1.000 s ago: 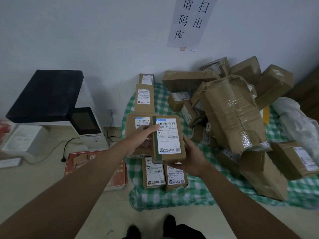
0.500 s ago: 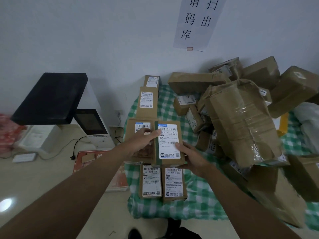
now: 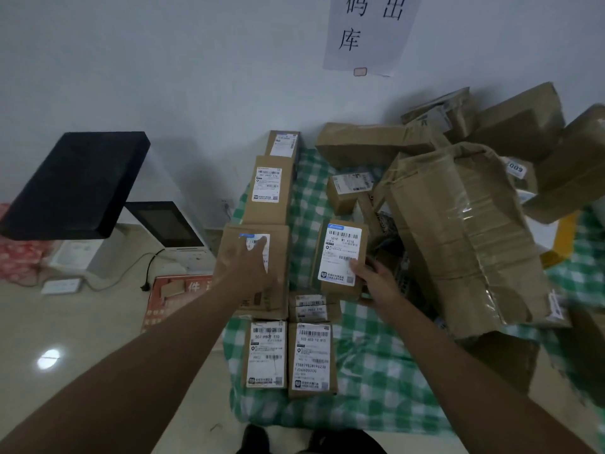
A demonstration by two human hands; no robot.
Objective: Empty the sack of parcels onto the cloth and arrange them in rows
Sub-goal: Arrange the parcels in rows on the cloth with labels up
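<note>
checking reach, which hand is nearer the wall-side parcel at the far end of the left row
Left. The left hand lies on a parcel two places short of the wall-side parcel; the right hand grips a labelled parcel farther right.

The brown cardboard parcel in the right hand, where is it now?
Head view, centre: the brown cardboard parcel sits on the green checked cloth, right of the left-hand column, its near corner gripped by the right hand.

Bare forearms, no sleeves; dark shoes (image 3: 253,441) below.

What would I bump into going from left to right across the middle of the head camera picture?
black slab → white machine → left hand on a wide parcel → labelled parcel held by the right hand → big taped parcel
</note>
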